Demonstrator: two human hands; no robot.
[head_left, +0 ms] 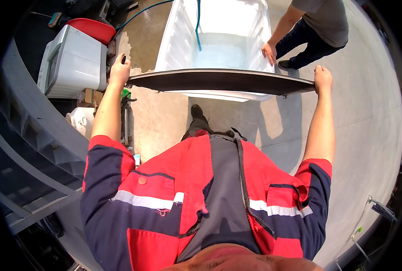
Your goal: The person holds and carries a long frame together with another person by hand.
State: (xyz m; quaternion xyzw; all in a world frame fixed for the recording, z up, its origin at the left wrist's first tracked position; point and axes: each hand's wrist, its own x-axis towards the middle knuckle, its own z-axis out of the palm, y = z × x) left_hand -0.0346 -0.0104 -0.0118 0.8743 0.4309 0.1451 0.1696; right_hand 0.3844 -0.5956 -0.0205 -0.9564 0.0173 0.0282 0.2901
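A long dark panel (223, 81) is held crosswise in front of me, its upper edge against the near side of a large white tub (164, 49) in the view. My left hand (120, 71) is closed on the panel's left end, and my right hand (323, 80) grips its right end. Shallow water lies in the tub, and a blue-green hose (198, 27) hangs down into it. Whether the panel touches the tub's rim I cannot tell.
A person (320, 27) stands at the right of the tub, one hand on its side. At the left are a white-grey machine (76, 63), a red basin (92, 30), a cardboard box (92, 97) and a grey metal staircase (42, 122).
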